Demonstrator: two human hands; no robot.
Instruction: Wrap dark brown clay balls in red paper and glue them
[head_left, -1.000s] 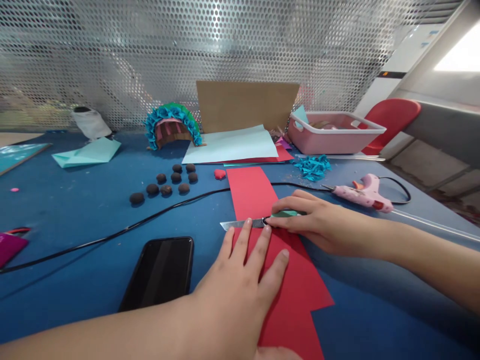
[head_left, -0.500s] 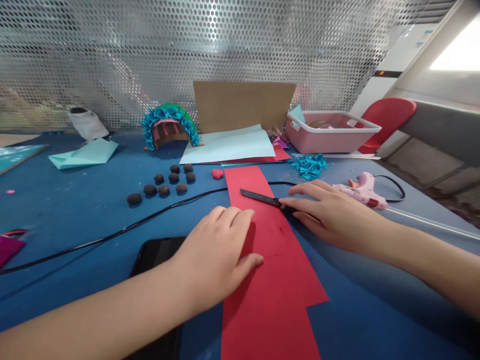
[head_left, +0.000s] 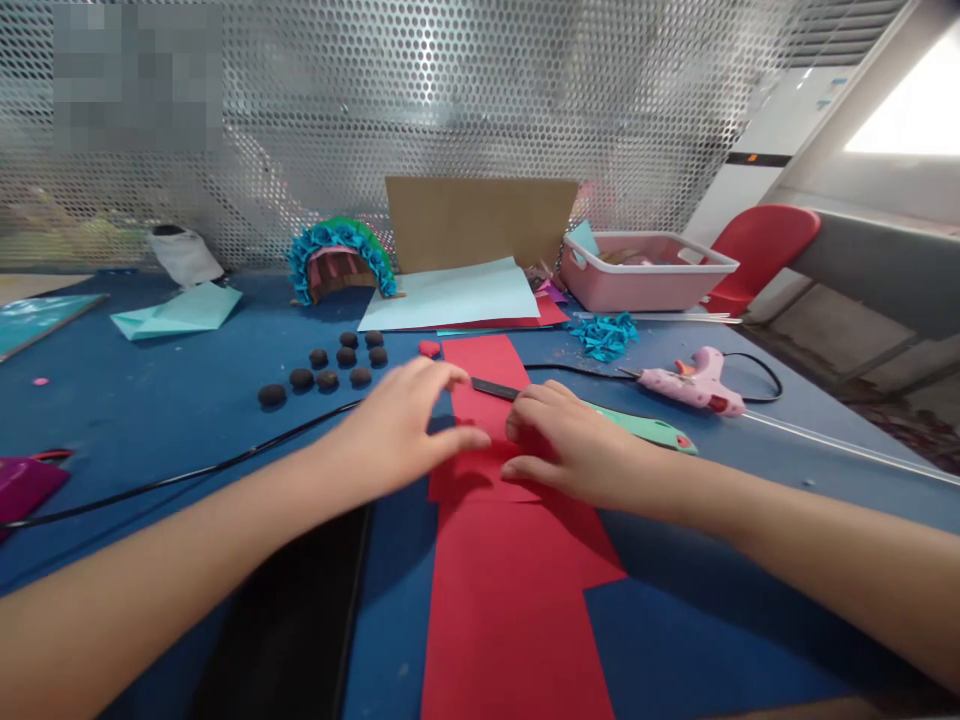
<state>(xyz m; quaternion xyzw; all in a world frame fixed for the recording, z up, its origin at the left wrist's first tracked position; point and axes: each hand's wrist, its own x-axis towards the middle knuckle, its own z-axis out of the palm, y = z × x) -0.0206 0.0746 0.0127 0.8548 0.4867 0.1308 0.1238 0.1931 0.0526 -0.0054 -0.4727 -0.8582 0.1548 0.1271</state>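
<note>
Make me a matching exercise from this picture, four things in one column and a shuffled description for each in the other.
Things:
1. Utility knife
2. Glue gun
3. Cardboard sheet
4. Dark balls

Descriptions:
A. Standing upright toward the back of the table
B. Grouped to the left of the red paper
C. Pink, with a black cord
D. Green handle, blade over the red paper

Pairs: 1-D, 2-C, 3-A, 4-B

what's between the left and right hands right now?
Head view: red paper, with the dark utility knife blade over it, toward the far side of the gap.
</note>
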